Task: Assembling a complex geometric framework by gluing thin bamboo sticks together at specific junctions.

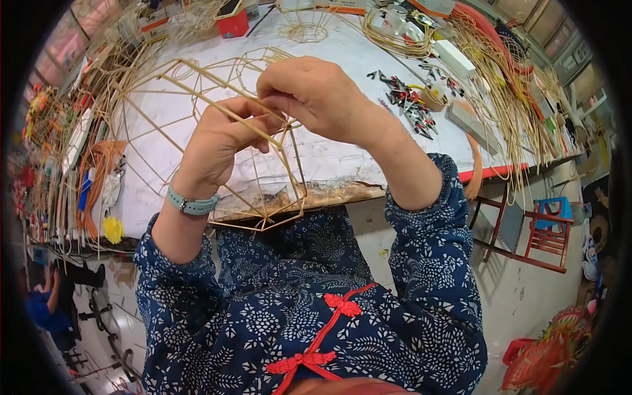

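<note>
A many-sided open frame (262,228) of thin, straw-coloured bamboo strips stands over the near part of the table, its lowest corner hanging past the front edge. My left hand (224,135), with a pale green watch on the wrist, is closed around the frame's strips, thumb and fingers pinched near a joint. From the right, my right hand (316,95) bends down to the same joint, its fingertips pressed together there. Both sets of fingertips nearly meet; any small piece between the right fingers is hidden.
Black clips with red parts (411,99) lie right of my hands, near a tape roll (432,99) and a grey block (473,125). Long strips (526,112) overhang the right side. A red box (234,25) stands at the back. Below are a wooden chair (540,247) and another person (49,306).
</note>
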A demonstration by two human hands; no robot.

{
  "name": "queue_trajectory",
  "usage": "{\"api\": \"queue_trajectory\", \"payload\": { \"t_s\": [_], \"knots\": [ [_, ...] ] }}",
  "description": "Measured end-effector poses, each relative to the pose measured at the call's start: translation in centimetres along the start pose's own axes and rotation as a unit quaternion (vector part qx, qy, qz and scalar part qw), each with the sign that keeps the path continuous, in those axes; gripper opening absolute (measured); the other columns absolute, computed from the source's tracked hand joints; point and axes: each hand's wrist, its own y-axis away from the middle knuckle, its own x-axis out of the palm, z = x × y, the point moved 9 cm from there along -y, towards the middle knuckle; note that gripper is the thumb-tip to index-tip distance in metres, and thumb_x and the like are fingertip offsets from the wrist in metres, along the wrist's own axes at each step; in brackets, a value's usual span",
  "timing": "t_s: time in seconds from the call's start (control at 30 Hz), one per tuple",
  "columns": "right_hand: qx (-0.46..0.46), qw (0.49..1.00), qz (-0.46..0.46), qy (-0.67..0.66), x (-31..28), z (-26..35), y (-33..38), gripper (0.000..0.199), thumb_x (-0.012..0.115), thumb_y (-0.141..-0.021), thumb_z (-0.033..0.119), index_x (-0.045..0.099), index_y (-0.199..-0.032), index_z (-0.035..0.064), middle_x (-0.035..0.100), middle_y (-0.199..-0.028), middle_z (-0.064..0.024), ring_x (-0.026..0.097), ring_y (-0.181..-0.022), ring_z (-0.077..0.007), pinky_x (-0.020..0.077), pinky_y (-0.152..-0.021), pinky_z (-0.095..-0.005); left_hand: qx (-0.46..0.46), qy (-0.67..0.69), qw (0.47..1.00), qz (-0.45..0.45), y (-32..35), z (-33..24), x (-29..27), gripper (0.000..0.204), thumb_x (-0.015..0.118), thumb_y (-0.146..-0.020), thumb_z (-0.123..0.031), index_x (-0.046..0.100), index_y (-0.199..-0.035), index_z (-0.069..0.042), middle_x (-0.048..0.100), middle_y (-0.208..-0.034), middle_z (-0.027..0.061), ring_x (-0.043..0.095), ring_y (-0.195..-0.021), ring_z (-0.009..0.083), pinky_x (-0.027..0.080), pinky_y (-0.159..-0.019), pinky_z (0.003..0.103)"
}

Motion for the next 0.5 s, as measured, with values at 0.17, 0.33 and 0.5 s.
{"api": "queue_trajectory", "payload": {
  "t_s": [0.17, 0.33, 0.5],
  "knots": [
    [0.071, 0.995, -0.071, 0.02, -2.4, -1.7, 3.1, 0.023, 0.063, -0.077, 0.004, 0.055, -0.099, 0.004, 0.056, -0.091, -0.0131, 0.058, -0.071, -0.0268, 0.0464, -0.061, -0.0324, 0.025, -0.058, 0.998, 0.005, -1.3, -0.6, 0.3, 0.013, 0.066, -0.078, -0.008, 0.063, -0.083, 0.003, 0.063, -0.076, 0.0064, 0.053, -0.061, 0.0086, 0.042, -0.054, 0.021],
    [0.247, 0.955, 0.019, 0.164, -4.2, -7.9, 14.0, 0.036, 0.066, -0.075, 0.009, 0.052, -0.107, 0.0024, 0.054, -0.103, -0.0141, 0.054, -0.089, -0.0315, 0.0448, -0.078, -0.0356, 0.071, -0.205, 0.976, 0.028, -2.6, -2.8, -1.8, 0.012, 0.066, -0.077, -0.009, 0.063, -0.081, 0.002, 0.062, -0.075, 0.0049, 0.049, -0.059, 0.0079, 0.039, -0.053, 0.02],
    [0.35, 0.897, 0.064, 0.261, -3.4, -9.0, 25.4, 0.037, 0.071, -0.07, 0.012, 0.055, -0.103, 0.003, 0.056, -0.094, -0.0137, 0.054, -0.084, -0.0308, 0.0448, -0.075, -0.0353, 0.063, -0.272, 0.959, 0.057, -4.3, -0.4, -2.3, 0.01, 0.066, -0.076, -0.01, 0.063, -0.08, 0.0, 0.062, -0.074, 0.0036, 0.048, -0.06, 0.0077, 0.039, -0.055, 0.022]
  ]
}}
